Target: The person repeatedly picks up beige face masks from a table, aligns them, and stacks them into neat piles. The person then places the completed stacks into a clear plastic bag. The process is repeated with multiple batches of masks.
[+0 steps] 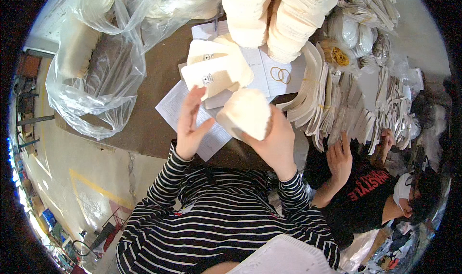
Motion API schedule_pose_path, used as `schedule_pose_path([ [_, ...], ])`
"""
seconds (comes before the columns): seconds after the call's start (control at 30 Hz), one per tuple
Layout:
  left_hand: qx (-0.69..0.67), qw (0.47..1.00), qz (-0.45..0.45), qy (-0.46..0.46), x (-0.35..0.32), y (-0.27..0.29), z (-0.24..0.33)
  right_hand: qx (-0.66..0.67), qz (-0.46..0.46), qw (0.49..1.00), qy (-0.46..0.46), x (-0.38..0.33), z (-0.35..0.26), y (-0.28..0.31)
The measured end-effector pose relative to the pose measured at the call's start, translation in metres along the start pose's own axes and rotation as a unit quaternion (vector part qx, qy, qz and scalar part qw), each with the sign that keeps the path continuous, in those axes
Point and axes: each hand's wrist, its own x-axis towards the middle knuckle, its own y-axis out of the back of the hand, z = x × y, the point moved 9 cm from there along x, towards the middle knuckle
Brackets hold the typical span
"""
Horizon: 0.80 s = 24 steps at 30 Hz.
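My right hand [280, 141] grips a thick stack of cream insole-shaped pieces [245, 113], fingers and thumb around its right side. To the left of it, my left hand [190, 125] is raised with thumb and fingers apart, holding nothing. Just beyond that hand, loose cream pieces [216, 74] with rounded corners lie overlapping, two of them bearing small dark printed marks. Printed paper sheets [168, 109] are spread beneath them on the dark table [139, 129]. Two thin yellow rubber bands [280, 75] rest on a sheet further right.
Tall stacks of cream pieces [248, 19] stand at the far side. A clear plastic bag [106, 91] with more pieces occupies the left. Bundled cream strips [313, 96] line the right, near a bag of yellow rubber bands [340, 56]. A masked co-worker [365, 187] reaches toward the bundles.
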Motion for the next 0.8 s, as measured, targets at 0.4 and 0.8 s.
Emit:
schedule_pose_path([
  [0.4,-0.459,0.856,-0.052,0.232,-0.003,-0.059,-0.08,0.154,-0.005,0.988,0.033,0.012,-0.041,-0.013],
  [0.8,-0.584,0.736,-0.019,0.342,-0.006,-0.068,-0.097,0.4,-0.035,0.916,0.012,0.027,-0.014,-0.027],
])
